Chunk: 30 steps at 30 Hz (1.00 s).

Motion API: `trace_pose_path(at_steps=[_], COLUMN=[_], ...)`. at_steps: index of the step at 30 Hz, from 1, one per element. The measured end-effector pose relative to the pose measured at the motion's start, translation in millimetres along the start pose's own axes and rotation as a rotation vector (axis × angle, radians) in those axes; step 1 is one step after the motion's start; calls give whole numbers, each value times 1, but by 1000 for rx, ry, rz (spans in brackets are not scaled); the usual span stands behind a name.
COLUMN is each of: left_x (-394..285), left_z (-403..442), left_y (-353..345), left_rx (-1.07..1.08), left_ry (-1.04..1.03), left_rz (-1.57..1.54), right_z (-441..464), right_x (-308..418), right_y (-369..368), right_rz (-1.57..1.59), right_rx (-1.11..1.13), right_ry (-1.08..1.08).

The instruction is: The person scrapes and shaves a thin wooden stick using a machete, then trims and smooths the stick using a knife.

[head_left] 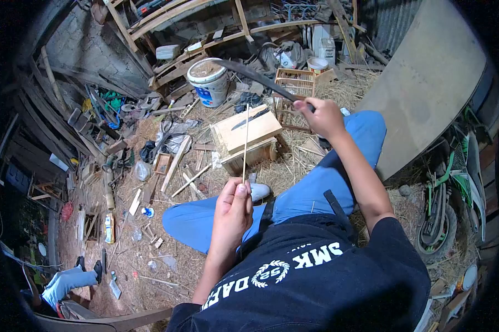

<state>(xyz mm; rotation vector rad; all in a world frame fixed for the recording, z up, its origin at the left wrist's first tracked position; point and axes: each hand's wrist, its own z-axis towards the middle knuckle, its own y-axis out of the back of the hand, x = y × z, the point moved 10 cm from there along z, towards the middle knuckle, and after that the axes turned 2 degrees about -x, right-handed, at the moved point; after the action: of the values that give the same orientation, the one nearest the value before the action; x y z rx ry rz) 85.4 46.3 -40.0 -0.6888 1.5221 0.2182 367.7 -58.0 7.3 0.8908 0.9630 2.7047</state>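
My left hand [233,207] is closed round the lower end of a thin wooden stick [246,144], which stands nearly upright in front of me. My right hand [321,117] grips the handle of a long dark curved blade [255,76], raised and pointing to the upper left. Behind the stick is a small wooden block table [246,135]. A knife with a black handle [251,119] lies on its top. The blade and the stick are apart in the view.
A white bucket [208,83] stands beyond the block table, beside a wooden slatted crate [294,83]. Wood scraps and straw cover the floor. A large board [426,83] leans at the right, above a green motorbike [443,188]. Another person's legs [69,283] show at lower left.
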Motion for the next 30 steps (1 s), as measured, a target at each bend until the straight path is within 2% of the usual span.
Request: trace_pose_path(at_steps=[1, 3, 5, 6, 8, 10, 12, 13, 14, 16, 19, 20, 21, 23, 27, 29, 30], left_x=[1, -1, -2, -3, -1, 5, -5, -11, -12, -4, -1, -1, 2, 2, 13, 17, 8], left_z=[1, 4, 4, 5, 4, 0, -2, -3, -1, -2, 4, 8, 8, 5, 3, 1, -2], left_y=[-2, -3, -5, -6, -9, 2, -2, -7, -7, -9, -10, -6, -1, -6, 4, 20, 15], left_rx=[22, 4, -3, -18, -32, -151, -89, -24, -7, 20, 84, 48, 12, 23, -111, -153, -131], left_ry=[-17, -4, 14, 17, 17, 1, -17, -35, 1, -34, -77, -64, -39, -19, 63, -9, -39], left_rz=[-3, -16, -15, 0, 21, 110, 119, 120, 87, 96, 53, 37, 26, 40, 127, 314, 292], right_z=[4, -14, -37, -46, -65, -65, -60, -47, -31, -1, -4, -13, -24, -44, -83, -78, -67], right_x=[-10, 17, 62, 74, 111, 119, 120, 86, 63, -9, -35, -21, -4, 49, 127, 126, 107], right_y=[7, 6, -8, -7, -16, -13, -2, -14, -9, -4, 8, 5, 5, -7, -19, -14, -15], right_rz=[-22, 76, 113, 112, -8, -4, -21, -19, -65, -72, 0, 113, 115, 101, -6, 37, 9], right_rx=[-45, -46, 46, 46, 179, 130, 25, 75, -12, 4, -92, -135, -123, 79, 143, 82, 66], right_ry=[-64, -21, 216, 213, 389, 468, 568, 466, 368, -101, -145, -51, -57, 102, 492, 518, 480])
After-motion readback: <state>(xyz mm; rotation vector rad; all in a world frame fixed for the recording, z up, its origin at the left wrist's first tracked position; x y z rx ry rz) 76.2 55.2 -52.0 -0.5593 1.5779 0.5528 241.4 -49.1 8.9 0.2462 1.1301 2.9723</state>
